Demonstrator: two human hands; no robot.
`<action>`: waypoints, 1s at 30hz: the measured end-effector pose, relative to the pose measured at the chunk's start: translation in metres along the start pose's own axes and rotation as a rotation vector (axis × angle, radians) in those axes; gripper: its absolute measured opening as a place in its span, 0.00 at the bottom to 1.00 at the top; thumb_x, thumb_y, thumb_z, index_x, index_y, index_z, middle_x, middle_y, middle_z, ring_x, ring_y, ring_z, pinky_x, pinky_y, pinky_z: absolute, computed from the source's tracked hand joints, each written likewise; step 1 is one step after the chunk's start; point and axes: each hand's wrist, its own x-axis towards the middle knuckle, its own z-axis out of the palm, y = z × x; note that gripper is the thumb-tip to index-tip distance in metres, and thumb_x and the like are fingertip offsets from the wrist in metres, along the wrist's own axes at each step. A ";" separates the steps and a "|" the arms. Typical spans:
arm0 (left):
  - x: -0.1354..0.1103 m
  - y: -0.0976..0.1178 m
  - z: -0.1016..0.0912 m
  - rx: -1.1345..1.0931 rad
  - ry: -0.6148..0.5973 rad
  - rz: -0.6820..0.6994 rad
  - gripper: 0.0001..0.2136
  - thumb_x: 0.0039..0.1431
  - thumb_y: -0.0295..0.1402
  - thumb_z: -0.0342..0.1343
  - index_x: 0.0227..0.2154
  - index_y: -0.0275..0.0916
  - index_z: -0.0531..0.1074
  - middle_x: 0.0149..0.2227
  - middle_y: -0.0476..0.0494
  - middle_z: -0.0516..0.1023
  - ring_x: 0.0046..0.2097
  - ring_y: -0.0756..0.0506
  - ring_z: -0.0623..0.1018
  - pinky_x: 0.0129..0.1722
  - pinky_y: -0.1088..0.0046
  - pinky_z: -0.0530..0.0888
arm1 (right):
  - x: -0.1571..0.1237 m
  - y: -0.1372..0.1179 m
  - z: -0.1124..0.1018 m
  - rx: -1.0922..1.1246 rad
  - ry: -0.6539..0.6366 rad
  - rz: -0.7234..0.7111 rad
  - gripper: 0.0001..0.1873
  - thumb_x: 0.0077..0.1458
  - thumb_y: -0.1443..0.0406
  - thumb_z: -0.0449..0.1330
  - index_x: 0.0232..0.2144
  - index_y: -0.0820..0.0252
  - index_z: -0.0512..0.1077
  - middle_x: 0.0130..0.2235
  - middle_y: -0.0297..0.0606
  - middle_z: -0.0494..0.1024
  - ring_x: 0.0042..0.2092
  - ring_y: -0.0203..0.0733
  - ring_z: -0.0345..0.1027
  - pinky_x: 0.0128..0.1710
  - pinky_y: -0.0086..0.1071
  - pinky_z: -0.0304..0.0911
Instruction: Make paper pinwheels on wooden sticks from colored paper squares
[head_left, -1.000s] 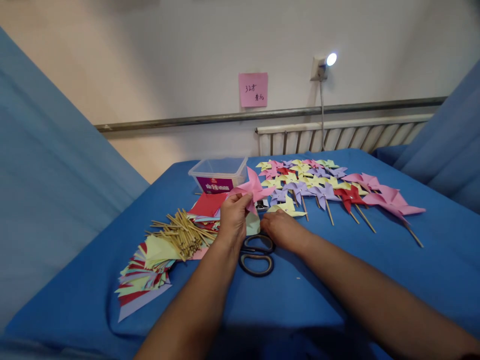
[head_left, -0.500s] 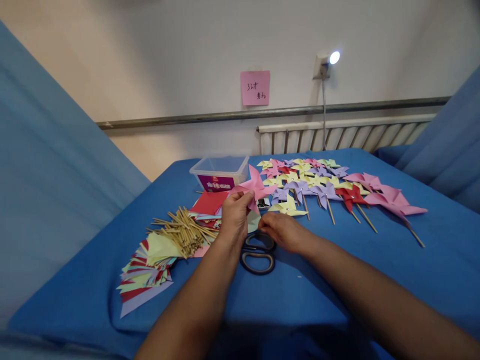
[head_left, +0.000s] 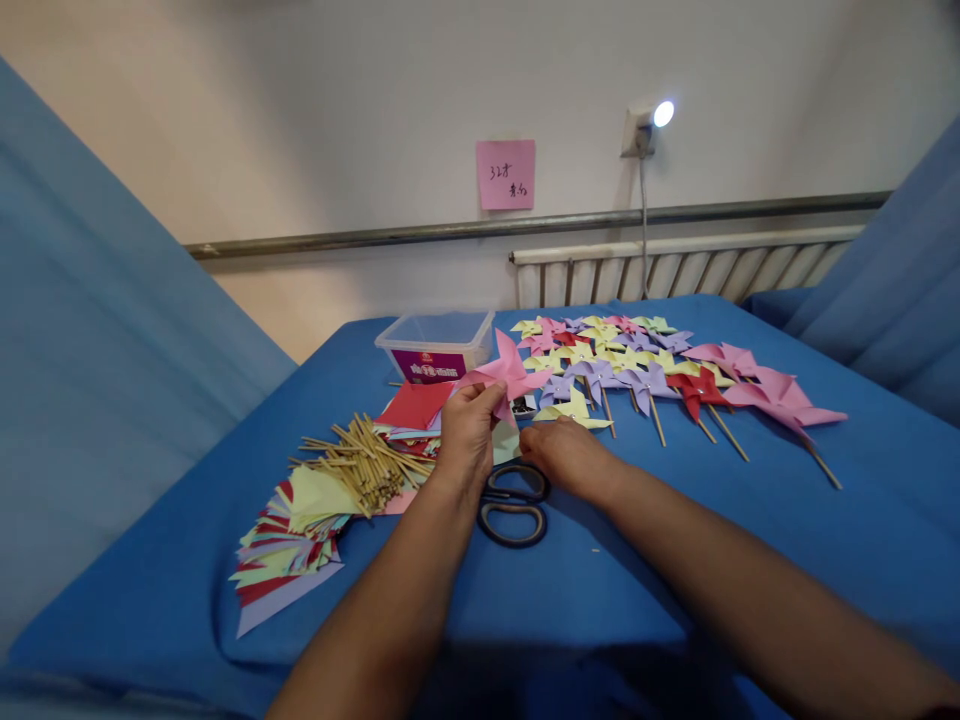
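My left hand (head_left: 469, 430) is closed on a pink paper pinwheel (head_left: 504, 372), pinching it between thumb and fingers above the table. My right hand (head_left: 566, 455) is low over the cloth with its fingertips drawn together; whatever they may hold is hidden. Just below it lie scissors (head_left: 514, 513), black handles toward me, their blades out of sight. Between the hands, a pale green paper sheet (head_left: 505, 442) shows in part. A small container (head_left: 523, 405) with dark bits in it stands behind my right fingertips. A yellow pinwheel (head_left: 576, 410) lies right behind that hand.
Several finished pinwheels on sticks, such as a red one (head_left: 697, 388), cover the right rear of the blue-covered table (head_left: 660, 570). At left are a heap of wooden sticks (head_left: 367, 465), fanned paper sheets (head_left: 281, 560), red paper (head_left: 415, 405) and a clear plastic tub (head_left: 435, 330).
My right hand has shifted slightly away from me, toward the small container. The left hand keeps the pink pinwheel in place. The whole view has drifted a little.
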 end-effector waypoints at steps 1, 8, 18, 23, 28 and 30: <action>0.000 0.000 0.000 -0.002 0.001 0.000 0.11 0.34 0.33 0.69 0.19 0.35 0.73 0.18 0.51 0.71 0.21 0.54 0.67 0.24 0.78 0.64 | 0.000 0.000 0.001 -0.018 -0.004 -0.018 0.10 0.62 0.66 0.53 0.35 0.61 0.75 0.36 0.41 0.81 0.38 0.45 0.73 0.40 0.34 0.57; -0.003 0.003 0.003 -0.016 -0.002 0.001 0.10 0.34 0.32 0.69 0.19 0.35 0.73 0.19 0.51 0.71 0.22 0.54 0.68 0.23 0.78 0.64 | 0.001 0.005 0.006 -0.058 -0.014 -0.105 0.11 0.62 0.68 0.52 0.35 0.61 0.75 0.36 0.42 0.81 0.38 0.45 0.73 0.40 0.34 0.58; -0.004 0.002 0.003 -0.014 -0.005 -0.011 0.11 0.34 0.32 0.69 0.19 0.34 0.73 0.19 0.50 0.71 0.21 0.54 0.68 0.24 0.77 0.64 | -0.004 0.002 -0.002 -0.087 -0.049 -0.119 0.10 0.61 0.69 0.52 0.36 0.61 0.75 0.36 0.41 0.81 0.36 0.44 0.73 0.42 0.36 0.59; -0.005 0.002 0.004 -0.012 -0.003 -0.002 0.11 0.34 0.32 0.69 0.19 0.34 0.73 0.19 0.50 0.71 0.22 0.53 0.68 0.24 0.77 0.64 | -0.003 0.004 0.001 -0.143 -0.047 -0.137 0.10 0.59 0.71 0.54 0.37 0.62 0.75 0.38 0.43 0.80 0.37 0.46 0.73 0.42 0.37 0.60; -0.005 0.002 0.004 -0.021 -0.007 -0.004 0.10 0.34 0.32 0.69 0.19 0.34 0.73 0.19 0.50 0.72 0.22 0.53 0.68 0.23 0.77 0.64 | -0.003 0.006 0.003 -0.154 -0.067 -0.149 0.11 0.58 0.72 0.54 0.36 0.62 0.76 0.38 0.44 0.79 0.38 0.45 0.72 0.39 0.35 0.61; -0.005 0.002 0.004 -0.016 -0.009 -0.007 0.10 0.34 0.32 0.69 0.18 0.34 0.73 0.18 0.51 0.71 0.22 0.53 0.67 0.23 0.77 0.64 | -0.005 0.007 0.001 -0.123 -0.063 -0.153 0.11 0.59 0.72 0.53 0.35 0.62 0.76 0.38 0.43 0.78 0.38 0.44 0.71 0.40 0.34 0.60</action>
